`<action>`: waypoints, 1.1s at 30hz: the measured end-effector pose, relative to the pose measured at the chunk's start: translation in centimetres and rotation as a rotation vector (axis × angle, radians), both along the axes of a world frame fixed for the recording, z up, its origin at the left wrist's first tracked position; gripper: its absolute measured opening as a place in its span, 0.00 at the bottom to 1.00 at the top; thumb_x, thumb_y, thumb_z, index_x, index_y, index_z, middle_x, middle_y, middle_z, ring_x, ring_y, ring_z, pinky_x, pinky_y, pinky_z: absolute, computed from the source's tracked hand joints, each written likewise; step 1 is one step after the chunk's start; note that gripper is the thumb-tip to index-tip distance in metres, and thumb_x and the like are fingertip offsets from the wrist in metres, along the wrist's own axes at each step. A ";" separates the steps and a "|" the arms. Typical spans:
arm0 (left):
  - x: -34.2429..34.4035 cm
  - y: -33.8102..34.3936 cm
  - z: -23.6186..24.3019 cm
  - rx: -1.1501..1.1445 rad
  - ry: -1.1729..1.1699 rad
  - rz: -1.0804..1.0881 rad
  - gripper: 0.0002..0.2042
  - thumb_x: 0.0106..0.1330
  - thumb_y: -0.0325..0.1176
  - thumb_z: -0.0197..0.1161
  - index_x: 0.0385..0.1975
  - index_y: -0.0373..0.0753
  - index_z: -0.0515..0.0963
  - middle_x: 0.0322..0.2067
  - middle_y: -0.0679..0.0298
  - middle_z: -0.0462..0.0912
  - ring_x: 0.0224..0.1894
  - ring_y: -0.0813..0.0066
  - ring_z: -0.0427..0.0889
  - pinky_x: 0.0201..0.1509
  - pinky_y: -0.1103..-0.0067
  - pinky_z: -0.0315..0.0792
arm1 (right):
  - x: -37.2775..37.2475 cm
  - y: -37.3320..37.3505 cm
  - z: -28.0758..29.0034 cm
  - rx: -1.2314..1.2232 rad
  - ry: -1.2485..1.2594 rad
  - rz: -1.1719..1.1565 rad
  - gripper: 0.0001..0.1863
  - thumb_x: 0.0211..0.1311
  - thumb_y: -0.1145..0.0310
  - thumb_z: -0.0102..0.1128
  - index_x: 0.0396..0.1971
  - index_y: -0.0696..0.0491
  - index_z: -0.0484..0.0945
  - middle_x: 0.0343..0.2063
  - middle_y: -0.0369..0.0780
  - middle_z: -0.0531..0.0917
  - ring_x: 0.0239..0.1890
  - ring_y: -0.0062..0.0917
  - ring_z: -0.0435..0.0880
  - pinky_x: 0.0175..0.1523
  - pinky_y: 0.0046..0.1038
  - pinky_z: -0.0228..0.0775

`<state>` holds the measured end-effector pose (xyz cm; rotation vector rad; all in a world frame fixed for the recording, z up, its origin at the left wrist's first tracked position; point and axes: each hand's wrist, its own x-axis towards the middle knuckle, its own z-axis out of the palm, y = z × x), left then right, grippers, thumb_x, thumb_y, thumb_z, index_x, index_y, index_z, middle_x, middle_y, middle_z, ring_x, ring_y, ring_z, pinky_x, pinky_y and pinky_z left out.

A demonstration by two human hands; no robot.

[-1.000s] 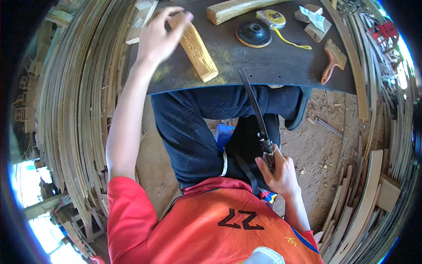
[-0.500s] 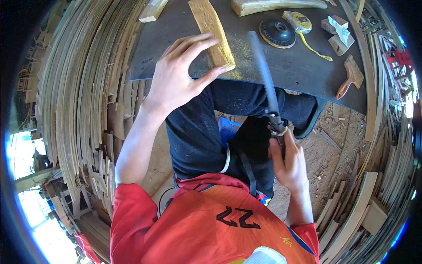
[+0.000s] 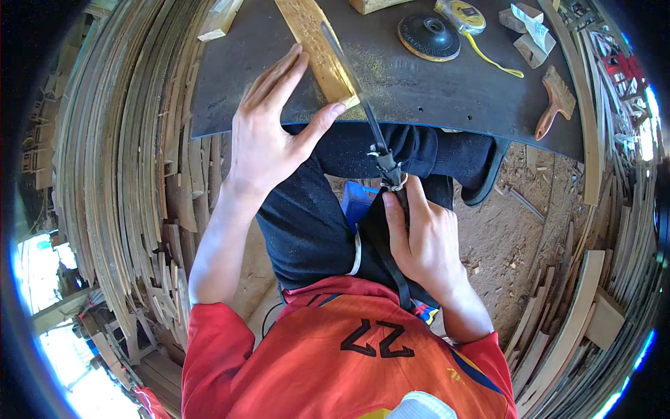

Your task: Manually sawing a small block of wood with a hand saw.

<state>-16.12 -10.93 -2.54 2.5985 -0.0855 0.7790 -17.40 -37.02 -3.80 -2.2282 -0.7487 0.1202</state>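
- In the upper middle of the frame, a yellowish wood block (image 3: 315,50) lies slanting on the dark table (image 3: 447,94); its far end runs out of the top edge;
- left of centre, the left hand (image 3: 271,129) is spread wide, thumb well apart from the fingers; it grips nothing, the fingertips at the block's left side and the thumb at its near end, though whether they press on it I cannot tell;
- right of centre, the right hand (image 3: 427,241) is closed round the dark handle of a long, narrow tool (image 3: 370,117); its blade points up and left, along the block's right edge;
- around the block, fine yellow dust (image 3: 380,66) is scattered;
- in the upper right, a black disc (image 3: 429,38) sits just beside a yellow tape measure (image 3: 462,17); farther right are small wood pieces (image 3: 532,50) with paper on them, and below these a flat brush (image 3: 556,99).
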 end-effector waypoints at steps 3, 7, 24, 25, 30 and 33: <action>-0.2 0.1 -0.4 0.009 -0.001 0.001 0.32 0.64 0.41 0.75 0.65 0.34 0.76 0.66 0.49 0.77 0.68 0.53 0.76 0.70 0.63 0.71 | -0.3 -0.3 0.9 -0.066 -0.007 0.002 0.14 0.74 0.63 0.58 0.49 0.59 0.75 0.16 0.46 0.80 0.16 0.44 0.82 0.21 0.41 0.71; -0.2 0.8 -0.4 -0.007 -0.023 0.003 0.30 0.66 0.43 0.73 0.65 0.36 0.76 0.67 0.49 0.75 0.68 0.52 0.76 0.71 0.62 0.70 | -1.0 -0.2 3.6 -0.215 0.033 -0.018 0.15 0.75 0.67 0.58 0.52 0.62 0.73 0.15 0.50 0.78 0.17 0.48 0.80 0.23 0.44 0.66; 16.9 6.4 8.6 -0.121 0.387 0.204 0.28 0.72 0.59 0.58 0.48 0.38 0.87 0.52 0.51 0.87 0.57 0.56 0.84 0.62 0.66 0.76 | -1.1 2.0 6.2 -0.480 -0.216 -0.032 0.10 0.75 0.62 0.55 0.39 0.54 0.71 0.12 0.43 0.79 0.14 0.42 0.81 0.18 0.45 0.69; 17.6 6.2 8.1 -0.035 0.396 0.228 0.31 0.70 0.62 0.58 0.47 0.35 0.87 0.51 0.49 0.87 0.58 0.53 0.83 0.63 0.64 0.76 | -1.0 2.1 6.2 -0.484 -0.218 -0.026 0.10 0.75 0.62 0.55 0.39 0.54 0.71 0.12 0.43 0.79 0.14 0.42 0.81 0.18 0.45 0.69; 20.6 6.4 6.4 0.105 0.517 0.335 0.35 0.71 0.64 0.56 0.54 0.31 0.83 0.57 0.44 0.83 0.63 0.52 0.81 0.65 0.63 0.75 | -2.4 1.7 6.6 -0.539 -0.225 -0.059 0.11 0.75 0.62 0.56 0.38 0.54 0.72 0.12 0.43 0.79 0.14 0.43 0.81 0.18 0.45 0.69; 21.7 7.3 5.0 0.077 0.537 0.381 0.37 0.73 0.64 0.52 0.59 0.31 0.79 0.60 0.46 0.81 0.64 0.53 0.80 0.67 0.63 0.74 | -3.1 1.2 6.5 -0.559 -0.155 -0.074 0.12 0.74 0.61 0.57 0.39 0.55 0.73 0.12 0.44 0.79 0.13 0.44 0.81 0.18 0.44 0.69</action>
